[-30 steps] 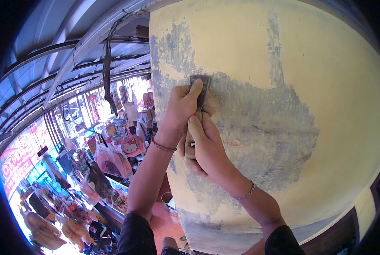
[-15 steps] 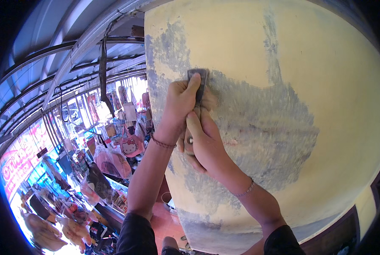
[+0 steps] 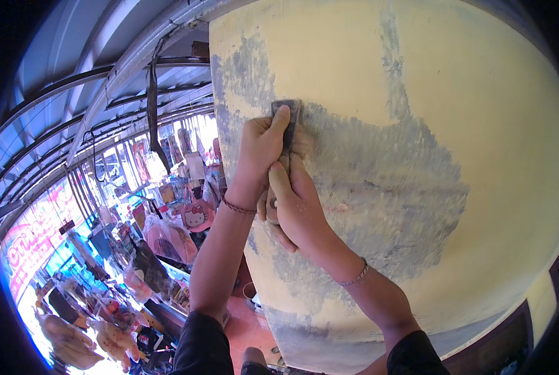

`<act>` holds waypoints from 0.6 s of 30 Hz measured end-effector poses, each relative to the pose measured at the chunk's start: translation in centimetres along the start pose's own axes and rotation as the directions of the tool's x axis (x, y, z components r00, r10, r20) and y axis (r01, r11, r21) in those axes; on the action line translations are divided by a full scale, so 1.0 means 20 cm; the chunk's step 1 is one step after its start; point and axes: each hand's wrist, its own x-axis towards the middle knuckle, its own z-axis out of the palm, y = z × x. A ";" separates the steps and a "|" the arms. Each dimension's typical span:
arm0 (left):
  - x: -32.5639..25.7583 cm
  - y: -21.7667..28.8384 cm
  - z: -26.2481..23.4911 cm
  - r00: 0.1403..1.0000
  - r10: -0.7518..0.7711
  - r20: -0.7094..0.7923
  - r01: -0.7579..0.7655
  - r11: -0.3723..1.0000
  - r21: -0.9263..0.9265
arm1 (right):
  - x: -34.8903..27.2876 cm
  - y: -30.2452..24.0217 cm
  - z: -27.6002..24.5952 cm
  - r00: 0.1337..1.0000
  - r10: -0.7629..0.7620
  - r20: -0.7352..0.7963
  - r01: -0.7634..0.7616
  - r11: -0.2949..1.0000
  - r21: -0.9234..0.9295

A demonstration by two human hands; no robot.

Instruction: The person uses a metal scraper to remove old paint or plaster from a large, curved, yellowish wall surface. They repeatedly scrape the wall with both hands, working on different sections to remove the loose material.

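My left hand (image 3: 259,150) and, below it, right hand (image 3: 299,209) stay closed round a flat, dark-bladed scraper (image 3: 289,130) — barely shifted over the left of the cream-painted, grey-patched wall (image 3: 498,137), so work seems confined there.

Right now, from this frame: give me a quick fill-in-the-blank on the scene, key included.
1. The bare left hand lays its ____ against the near face of the dark, flat, flared-blade scraper.
2. The bare right hand grips the scraper's tan ____.
3. The pale yellow wall shows rough patches coloured ____.
4. The reddish-brown cord bracelet circles the ____ wrist.

Missing words: thumb; handle; grey; left.
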 end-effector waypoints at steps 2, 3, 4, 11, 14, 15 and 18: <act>-0.01 0.00 0.01 0.995 -0.101 -0.005 0.101 0.992 -0.079 | 0.00 0.00 0.00 1.000 0.001 -0.019 -0.002 1.000 -0.015; -0.01 0.00 0.01 0.990 -0.141 0.018 0.143 0.980 -0.138 | 0.00 -0.01 0.00 1.000 0.009 -0.018 -0.009 1.000 0.005; -0.01 0.00 0.01 0.997 -0.074 -0.008 0.073 0.994 -0.082 | 0.00 -0.01 0.00 1.000 0.018 -0.020 -0.017 0.999 0.028; 0.04 -0.03 0.01 1.000 -0.009 -0.021 0.009 1.000 -0.021 | 0.03 -0.01 -0.01 1.000 0.026 -0.006 -0.026 0.999 -0.025; 0.04 0.00 0.01 0.999 -0.041 0.032 0.045 0.988 -0.149 | 0.05 -0.01 -0.01 0.999 -0.030 -0.018 0.028 0.992 -0.123; 0.04 0.01 0.01 0.998 -0.025 0.054 0.037 0.970 -0.239 | 0.05 -0.01 -0.01 1.000 -0.006 -0.016 0.004 0.992 -0.123; 0.01 0.03 0.02 0.986 -0.169 0.001 0.166 0.967 -0.195 | 0.05 -0.01 0.00 0.997 0.072 0.019 -0.070 0.995 -0.065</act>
